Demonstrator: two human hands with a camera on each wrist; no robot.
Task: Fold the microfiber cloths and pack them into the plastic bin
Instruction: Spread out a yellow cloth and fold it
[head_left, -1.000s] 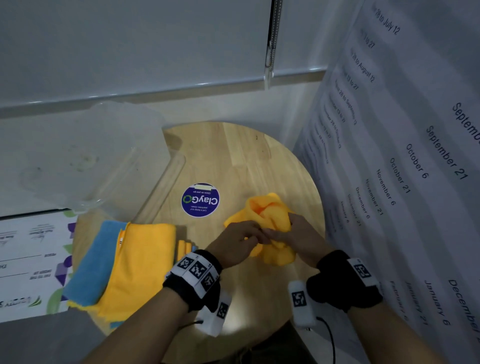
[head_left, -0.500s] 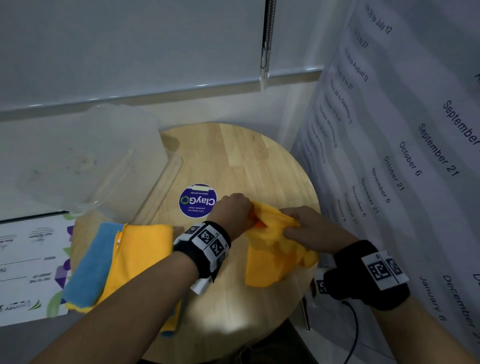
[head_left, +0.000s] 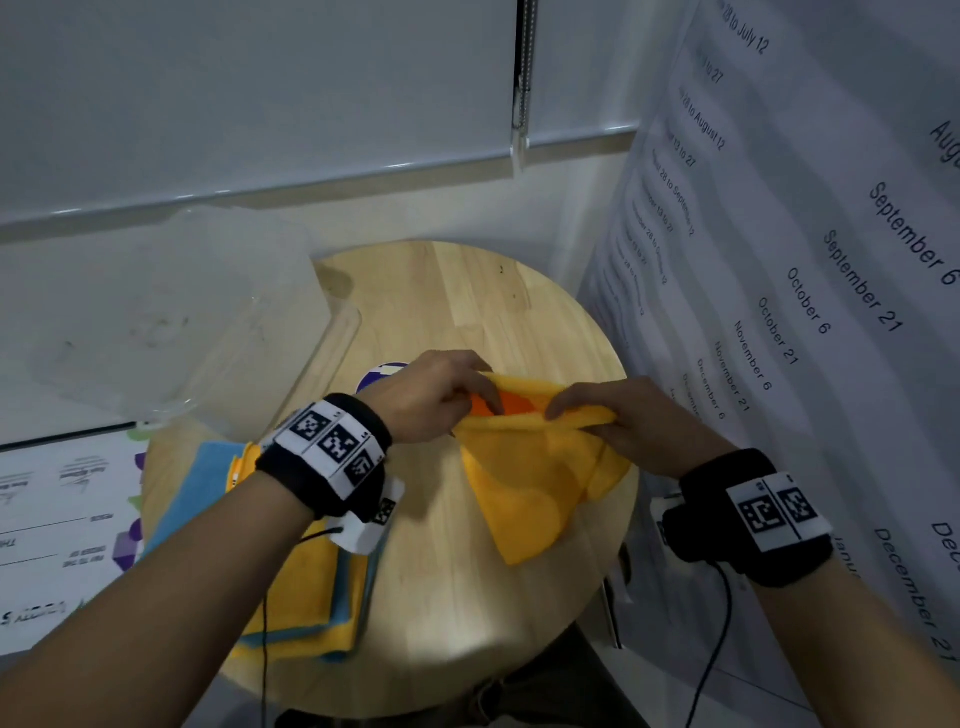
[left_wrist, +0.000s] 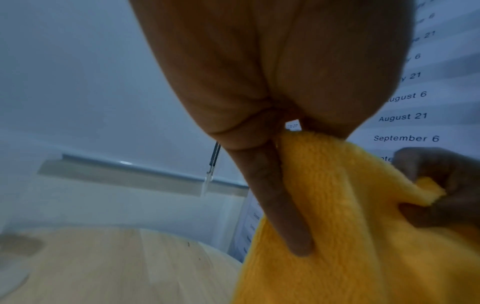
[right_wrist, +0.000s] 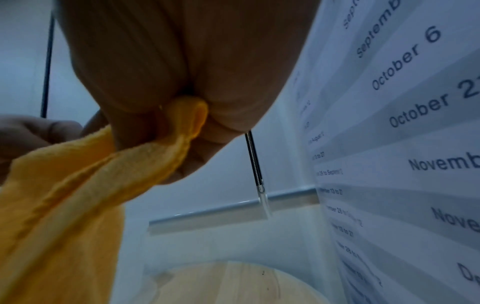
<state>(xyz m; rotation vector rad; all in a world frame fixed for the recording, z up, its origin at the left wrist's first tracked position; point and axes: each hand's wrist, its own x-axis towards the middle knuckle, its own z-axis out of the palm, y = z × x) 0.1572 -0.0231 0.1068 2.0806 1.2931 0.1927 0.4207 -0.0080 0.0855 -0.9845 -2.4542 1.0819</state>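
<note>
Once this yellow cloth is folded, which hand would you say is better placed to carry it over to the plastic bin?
Probably the left hand: the plastic bin sits on the left side of the table, while the right hand is farther away. Both hands pinch the yellow cloth.

Yellow cloth (head_left: 524, 483) no longer bunched between the hands, now opened out, left hand (head_left: 431, 397) and right hand (head_left: 631, 426) spread apart along its top edge, lower part hanging over the table (head_left: 467, 291)
</note>
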